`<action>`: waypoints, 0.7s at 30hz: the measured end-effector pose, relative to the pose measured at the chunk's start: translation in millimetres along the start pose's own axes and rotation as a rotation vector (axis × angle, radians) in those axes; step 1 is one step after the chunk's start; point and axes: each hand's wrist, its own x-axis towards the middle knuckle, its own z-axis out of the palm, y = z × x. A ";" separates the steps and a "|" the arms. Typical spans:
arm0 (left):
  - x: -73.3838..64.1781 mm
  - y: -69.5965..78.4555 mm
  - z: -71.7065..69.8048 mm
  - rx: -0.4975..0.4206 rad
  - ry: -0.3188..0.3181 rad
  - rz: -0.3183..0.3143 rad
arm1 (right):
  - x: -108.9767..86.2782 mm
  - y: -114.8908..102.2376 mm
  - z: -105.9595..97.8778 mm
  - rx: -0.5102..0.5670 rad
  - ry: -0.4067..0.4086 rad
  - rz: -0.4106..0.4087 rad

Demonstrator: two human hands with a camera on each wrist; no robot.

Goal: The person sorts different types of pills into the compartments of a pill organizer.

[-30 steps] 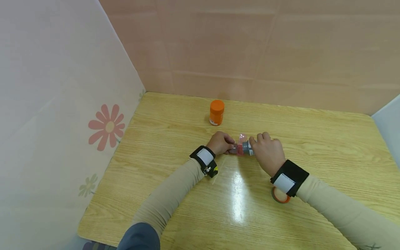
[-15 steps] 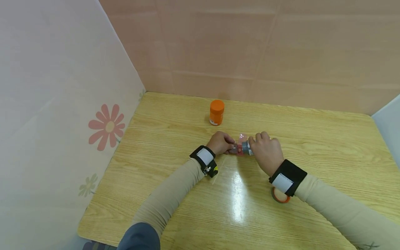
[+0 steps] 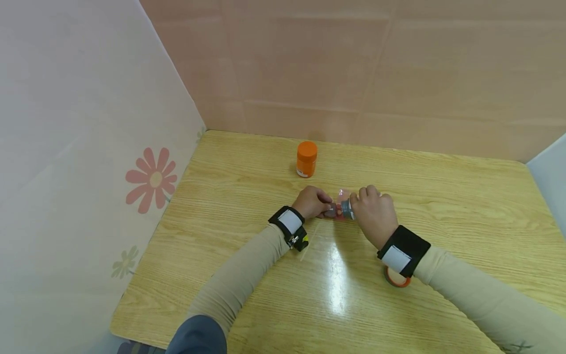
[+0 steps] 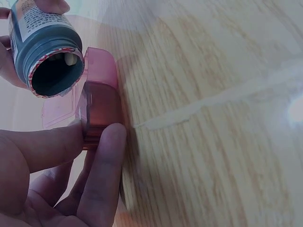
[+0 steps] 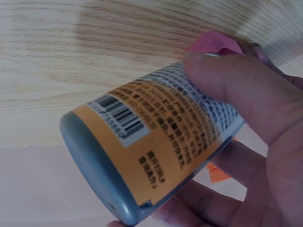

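My left hand point(image 3: 309, 202) pinches one end of a small translucent red pill box point(image 4: 104, 101) on the table, thumb and fingers on its sides. A clear pink lid flap point(image 4: 59, 111) stands open beside it. My right hand point(image 3: 376, 216) grips a grey-blue pill bottle point(image 5: 142, 132) with an orange and white label, fingers wrapped round its body. The bottle lies tipped, its uncapped mouth pointing toward the box. Pale pills point(image 4: 70, 58) show inside the bottle's mouth in the left wrist view. The inside of the box is mostly hidden.
An orange jar point(image 3: 306, 160) with an orange lid stands upright behind the left hand. A dark round piece with an orange rim point(image 3: 397, 278) lies near the right wrist, partly covered by it. Walls border the wooden table point(image 3: 247, 167) at the back and left.
My right hand has shifted slightly left with the bottle, bringing its mouth nearer the pill box. The left hand and the box have stayed in place.
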 end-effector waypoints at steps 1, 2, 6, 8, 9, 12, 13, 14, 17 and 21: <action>0.0 0.0 0.0 -0.001 0.001 -0.002 | 0.1 -0.2 0.0 -0.003 0.004 -0.001; -0.1 0.1 -0.1 -0.005 -0.001 -0.005 | 0.3 -0.4 0.3 -0.008 0.006 -0.001; -0.6 0.6 -0.3 -0.016 -0.005 -0.012 | 0.5 -1.2 -0.2 -0.035 -0.005 -0.005; -0.8 0.7 -0.3 -0.022 -0.007 -0.011 | 0.6 -1.4 -0.7 -0.043 -0.015 -0.006; -0.6 0.5 -0.1 -0.027 -0.008 -0.013 | 0.6 -1.6 -1.1 -0.045 -0.019 -0.006; -0.3 0.2 0.1 -0.028 -0.011 -0.012 | 1.1 -2.6 -1.5 -0.039 -0.022 0.003; -0.1 -0.1 0.1 -0.028 -0.012 -0.010 | 1.7 -3.2 -1.3 -0.034 -0.017 0.007; 0.2 -0.4 0.1 -0.026 -0.011 -0.009 | 2.3 -3.8 -1.2 -0.031 -0.012 0.011; 0.5 -0.9 -0.3 -0.023 -0.011 -0.005 | 4.1 -5.6 -1.1 -0.018 -0.004 0.022; 0.6 -1.7 -1.2 -0.030 -0.010 -0.002 | 6.0 -6.4 -1.9 -0.030 -0.018 0.016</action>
